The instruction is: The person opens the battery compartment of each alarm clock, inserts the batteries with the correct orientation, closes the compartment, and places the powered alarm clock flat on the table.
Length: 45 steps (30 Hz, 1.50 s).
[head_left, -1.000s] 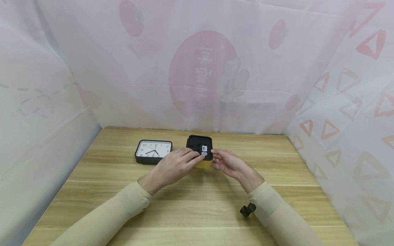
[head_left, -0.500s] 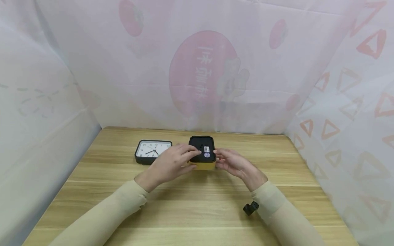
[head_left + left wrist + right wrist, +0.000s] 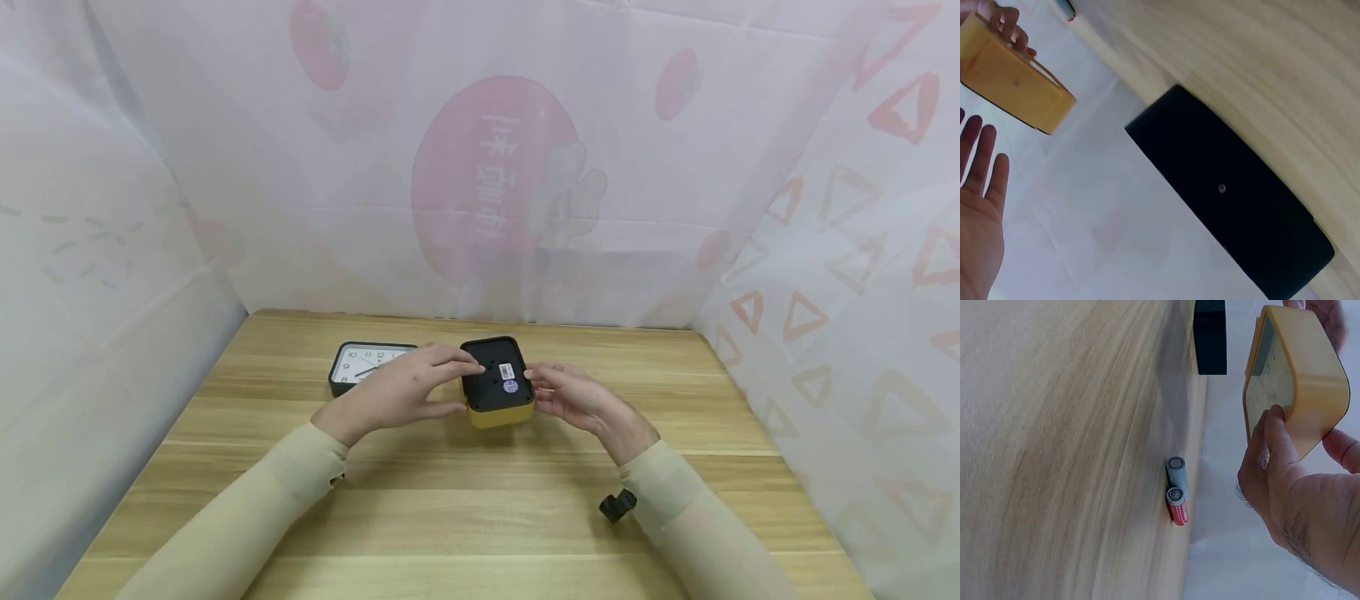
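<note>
A small yellow clock (image 3: 501, 417), black back (image 3: 483, 387) facing up, is raised off the table. My right hand (image 3: 573, 400) holds it by its right side, thumb on the back and fingers under the face. In the right wrist view the clock's pale dial (image 3: 1269, 384) points down towards the table. My left hand (image 3: 408, 387) is at the clock's left side, fairly straight fingers reaching over the back and thumb by the lower edge. The left wrist view shows its other fingers (image 3: 982, 156) extended, apart from the yellow case (image 3: 1016, 81).
A black-framed rectangular clock (image 3: 352, 367) lies face up on the wooden table (image 3: 480, 517), partly behind the left hand. Two batteries, a grey one (image 3: 1176, 472) and a red one (image 3: 1179, 512), lie near the right hand. Fabric walls (image 3: 337, 208) enclose the table.
The yellow clock has come slightly towards me and right, turning a little and tilting. My left hand has drawn back left, uncovering more of the clock's back; the right hand keeps its hold.
</note>
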Each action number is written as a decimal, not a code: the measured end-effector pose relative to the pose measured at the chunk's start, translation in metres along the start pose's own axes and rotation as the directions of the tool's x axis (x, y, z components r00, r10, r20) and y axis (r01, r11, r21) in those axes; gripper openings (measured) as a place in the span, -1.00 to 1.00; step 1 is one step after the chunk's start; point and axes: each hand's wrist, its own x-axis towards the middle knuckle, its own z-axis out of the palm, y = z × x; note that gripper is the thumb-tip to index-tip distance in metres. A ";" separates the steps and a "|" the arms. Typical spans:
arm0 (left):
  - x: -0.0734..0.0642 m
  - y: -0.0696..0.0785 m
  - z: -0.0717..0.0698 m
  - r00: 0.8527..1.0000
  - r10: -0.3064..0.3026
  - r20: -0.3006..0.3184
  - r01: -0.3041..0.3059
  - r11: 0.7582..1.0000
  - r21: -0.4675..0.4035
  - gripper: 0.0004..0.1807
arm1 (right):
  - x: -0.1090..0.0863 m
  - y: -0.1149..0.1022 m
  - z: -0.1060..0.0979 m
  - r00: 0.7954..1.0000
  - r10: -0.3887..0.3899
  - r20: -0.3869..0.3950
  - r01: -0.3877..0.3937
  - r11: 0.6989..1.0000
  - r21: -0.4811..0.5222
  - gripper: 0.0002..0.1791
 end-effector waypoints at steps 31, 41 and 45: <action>0.023 -0.032 -0.003 0.933 -0.014 0.360 0.081 0.982 -0.172 0.14 | -0.005 -0.001 -0.003 0.991 0.045 0.128 -0.018 0.978 -0.208 -0.33; 0.027 -0.028 0.006 0.922 0.041 0.385 0.040 0.979 -0.201 0.24 | -0.002 -0.002 0.000 0.987 0.069 0.144 -0.030 0.965 -0.259 -0.33; 0.026 -0.025 0.007 0.930 0.047 0.364 0.028 0.980 -0.199 0.22 | -0.001 -0.002 0.000 0.987 0.075 0.139 -0.037 0.966 -0.255 -0.33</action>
